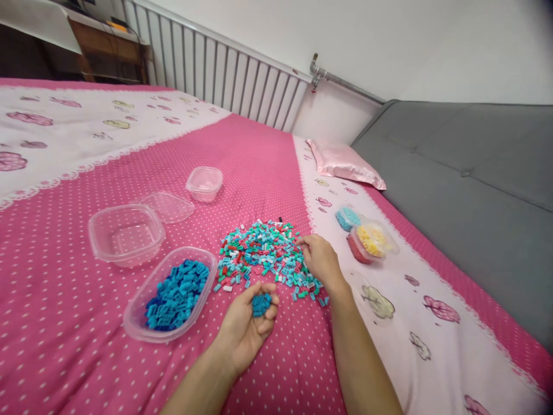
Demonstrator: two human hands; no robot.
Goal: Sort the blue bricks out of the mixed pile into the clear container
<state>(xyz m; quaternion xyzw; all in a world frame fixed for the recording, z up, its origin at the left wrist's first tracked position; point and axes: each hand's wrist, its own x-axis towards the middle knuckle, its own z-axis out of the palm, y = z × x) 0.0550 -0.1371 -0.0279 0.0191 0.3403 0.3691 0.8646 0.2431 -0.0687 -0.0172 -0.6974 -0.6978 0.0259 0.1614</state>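
Note:
Palm up, my left hand (250, 325) cups a small heap of blue toy building bricks (261, 305) in its curled fingers. My right hand (320, 258) is at the right edge of a loose pile of mixed bricks (263, 251) in turquoise, green, red, white and blue. Its thumb and forefinger are drawn together over the pile; whatever lies between them is too small to make out. Left of my left hand, a clear plastic tub (129, 323) holds many blue bricks (179, 294).
An empty clear tub (125, 239), a clear lid (168, 207) and a smaller clear container (204, 181) lie on the pink dotted bedspread (259, 155). To the right are containers of light blue (347, 218) and yellow bricks (372, 237). Beyond lie a pillow (345, 161) and grey headboard (466, 173).

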